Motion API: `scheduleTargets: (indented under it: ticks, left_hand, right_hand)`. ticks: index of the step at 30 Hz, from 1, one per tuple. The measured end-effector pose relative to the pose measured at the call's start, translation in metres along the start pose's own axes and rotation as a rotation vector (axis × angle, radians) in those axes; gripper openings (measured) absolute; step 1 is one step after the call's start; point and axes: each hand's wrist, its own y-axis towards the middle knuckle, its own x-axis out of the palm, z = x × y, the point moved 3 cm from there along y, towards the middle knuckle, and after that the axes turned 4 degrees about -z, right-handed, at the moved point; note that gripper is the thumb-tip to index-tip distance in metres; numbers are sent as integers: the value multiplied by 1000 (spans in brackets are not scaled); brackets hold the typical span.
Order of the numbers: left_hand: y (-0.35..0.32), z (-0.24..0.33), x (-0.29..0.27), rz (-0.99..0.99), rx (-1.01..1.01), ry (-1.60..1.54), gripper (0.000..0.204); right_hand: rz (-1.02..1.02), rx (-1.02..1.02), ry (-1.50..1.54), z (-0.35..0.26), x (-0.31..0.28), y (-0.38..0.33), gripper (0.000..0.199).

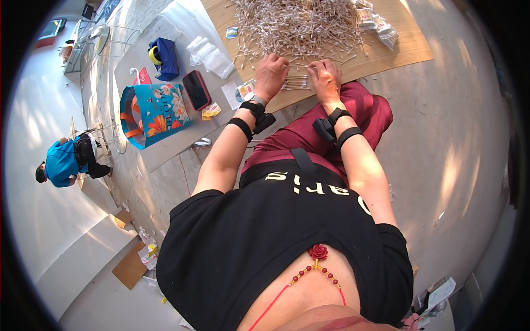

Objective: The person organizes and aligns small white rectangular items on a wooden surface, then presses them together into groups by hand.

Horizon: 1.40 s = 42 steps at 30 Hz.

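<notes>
A big heap of white cotton swabs [295, 25] lies on a wooden board [397, 47] on the floor. My left hand [270, 74] and my right hand [326, 77] meet at the heap's near edge, both pinching the same thin swab stretched between them. A small aligned bundle of swabs [297, 84] lies on the board just below my hands. Both wrists carry black strapped devices. I sit with dark red trousers [353, 118] folded under my arms.
A red-cased phone [196, 89], white packets [212, 55], a blue bag with tape [163, 58] and a flowered blue bag [154, 113] lie left on grey sheets. Small packets [378, 25] sit at the board's far right. A person in blue [63, 161] crouches far left.
</notes>
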Motion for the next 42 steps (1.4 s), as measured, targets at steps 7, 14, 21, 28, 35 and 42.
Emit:
scheduleTargets:
  ticks: [7,14,21,28,35,42]
  left_hand:
    - [7,-5,12,-58,14,29,11]
    - [11,-6,16,-74,80,77,8]
    - [13,1,10,-96,36,-53,11]
    - [18,12,18,-165,-10,-186,10]
    - [20,2,10,-32,-56,-343,10]
    - [-6,-5,-16,-88,66,-49,7]
  right_hand:
    - [-17,53,-41,9,11,0,16]
    - [-39,59,-77,10,14,0,13]
    - [-53,77,-139,13,18,-1,15]
    - [68,177,-80,17,12,0,12]
    - [-46,103,-48,10,10,1,11]
    - [-135,-77,-57,2,14,0,11]
